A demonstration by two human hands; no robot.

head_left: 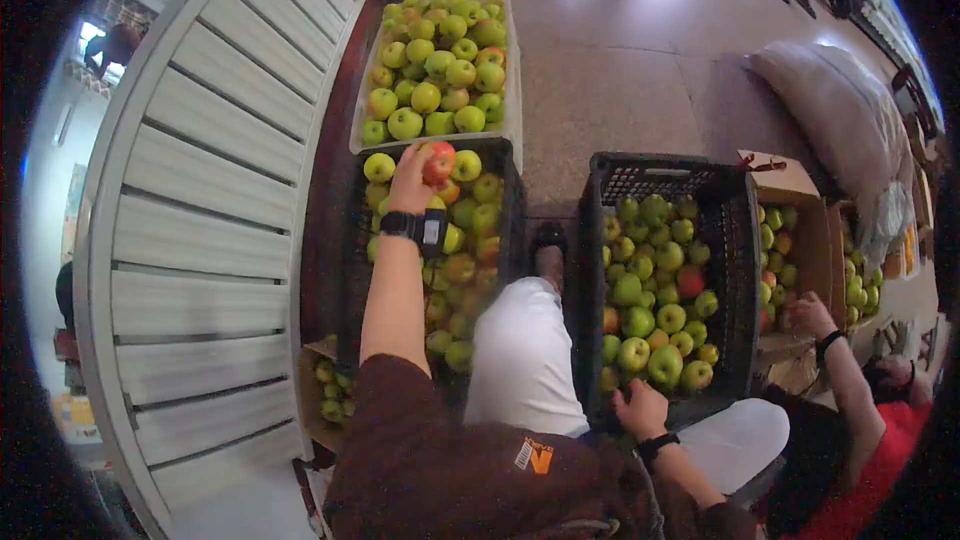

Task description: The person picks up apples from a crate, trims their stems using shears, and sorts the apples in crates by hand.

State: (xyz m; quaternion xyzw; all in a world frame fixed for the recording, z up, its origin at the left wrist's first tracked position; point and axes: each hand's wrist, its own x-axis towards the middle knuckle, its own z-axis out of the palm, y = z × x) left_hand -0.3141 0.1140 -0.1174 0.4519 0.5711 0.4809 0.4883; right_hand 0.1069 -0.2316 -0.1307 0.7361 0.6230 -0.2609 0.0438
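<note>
My left hand (pixel 412 180) is closed around a red apple (pixel 438 164). It is over the far end of a black crate (pixel 512 202) of yellow-green apples between my leg and the slatted bench. My right hand (pixel 643 410) is at the near edge of a second black crate (pixel 752 290), beside a large green apple (pixel 665 366). Its thumb and fingers look apart, and I see nothing held in them. Green apples and a few reddish ones, such as one red apple (pixel 691 281), fill much of that crate.
A white crate (pixel 357 130) heaped with green apples stands beyond the left crate. A slatted metal bench (pixel 205 200) runs along the left. To the right are cardboard boxes (pixel 795 178) of apples, another person's hand (pixel 812 316) and a pale sack (pixel 840 105).
</note>
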